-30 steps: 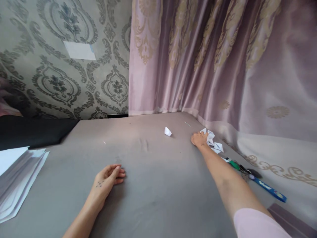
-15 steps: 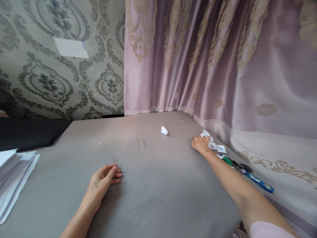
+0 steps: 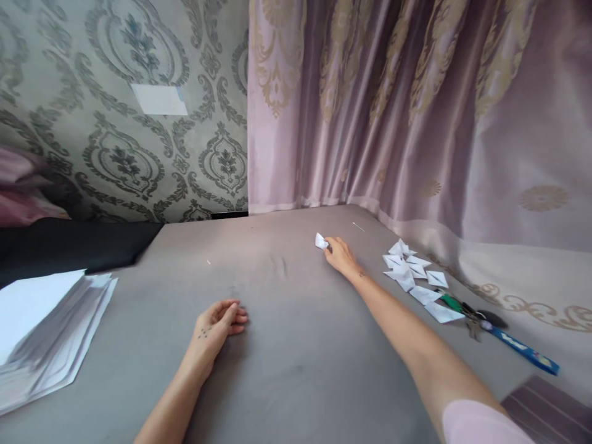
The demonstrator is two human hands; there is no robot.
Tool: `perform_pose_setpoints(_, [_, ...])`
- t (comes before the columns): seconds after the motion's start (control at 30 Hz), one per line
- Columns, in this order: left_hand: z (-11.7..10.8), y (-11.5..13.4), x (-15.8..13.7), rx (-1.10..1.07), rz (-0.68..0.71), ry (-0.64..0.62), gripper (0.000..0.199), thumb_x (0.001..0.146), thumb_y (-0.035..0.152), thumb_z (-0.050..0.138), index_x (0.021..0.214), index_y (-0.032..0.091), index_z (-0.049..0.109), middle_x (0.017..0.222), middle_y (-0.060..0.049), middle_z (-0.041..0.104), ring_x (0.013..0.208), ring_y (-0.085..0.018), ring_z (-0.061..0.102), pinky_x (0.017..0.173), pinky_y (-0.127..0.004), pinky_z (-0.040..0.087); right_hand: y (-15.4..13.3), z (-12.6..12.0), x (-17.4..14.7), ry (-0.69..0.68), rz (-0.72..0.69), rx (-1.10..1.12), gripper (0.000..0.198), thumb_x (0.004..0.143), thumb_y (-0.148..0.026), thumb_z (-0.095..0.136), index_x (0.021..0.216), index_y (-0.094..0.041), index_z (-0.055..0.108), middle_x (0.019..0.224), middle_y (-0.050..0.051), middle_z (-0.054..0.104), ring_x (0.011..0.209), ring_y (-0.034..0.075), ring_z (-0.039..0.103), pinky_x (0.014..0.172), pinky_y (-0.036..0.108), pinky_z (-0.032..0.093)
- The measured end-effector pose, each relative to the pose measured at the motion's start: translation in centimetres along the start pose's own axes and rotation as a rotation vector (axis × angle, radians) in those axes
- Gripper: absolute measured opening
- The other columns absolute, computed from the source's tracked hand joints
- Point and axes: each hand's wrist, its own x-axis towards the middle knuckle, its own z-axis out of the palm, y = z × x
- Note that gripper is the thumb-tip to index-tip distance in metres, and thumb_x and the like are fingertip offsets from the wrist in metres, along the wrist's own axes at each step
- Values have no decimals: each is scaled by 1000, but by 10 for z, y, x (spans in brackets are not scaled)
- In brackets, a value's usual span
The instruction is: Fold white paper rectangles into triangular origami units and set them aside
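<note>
A small folded white paper piece (image 3: 320, 241), peaked and many-sided, sits on the tabletop at ten o'clock from the right hand (image 3: 341, 256), whose fingertips meet its near side; whether it is gripped or merely touched cannot be told; toward three to four o'clock from it, well apart, lies a loose cluster of folded white papers (image 3: 405, 277), pointed and creased, some overlapping; one diamond-shaped piece (image 3: 437, 279) with a dark slit lies at the cluster's three o'clock; a longer, pointed piece (image 3: 443, 313) ends it at five o'clock.
</note>
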Motion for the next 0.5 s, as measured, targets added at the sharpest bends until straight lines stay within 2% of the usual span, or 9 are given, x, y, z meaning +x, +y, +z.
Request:
perform_pose_setpoints(0.13, [0, 1, -1, -17, -5, -8, 46, 62, 44, 72, 90, 10, 58, 75, -8, 68, 66, -16, 65, 59, -27, 54, 1, 4, 2, -19, 51, 24, 27, 92, -22, 41, 108, -23, 63, 107, 9, 62, 98, 21, 59, 77, 27, 42])
perform_pose_setpoints(0.33, [0, 2, -2, -12, -8, -16, 44, 64, 42, 71, 92, 10, 57, 75, -8, 67, 66, -16, 64, 59, -26, 54, 9, -1, -2, -32, 88, 34, 26, 92, -20, 41, 105, -21, 64, 109, 10, 62, 101, 21, 58, 81, 28, 41])
perform_pose_setpoints(0.4, [-1, 1, -2, -9, -8, -14, 44, 65, 42, 71, 92, 10, 57, 75, -8, 67, 67, -16, 64, 60, -26, 54, 8, -4, -4, -34, 101, 43, 26, 91, -20, 43, 108, -21, 62, 110, 10, 62, 102, 21, 58, 82, 28, 41])
perform_pose_setpoints(0.5, [-1, 1, -2, -3, -3, -18, 43, 66, 42, 70, 92, 10, 58, 76, -8, 67, 67, -16, 65, 60, -26, 54, 3, -11, -13, -4, 143, 58, 35, 91, -25, 43, 125, -21, 50, 117, 11, 60, 108, 24, 56, 84, 31, 42])
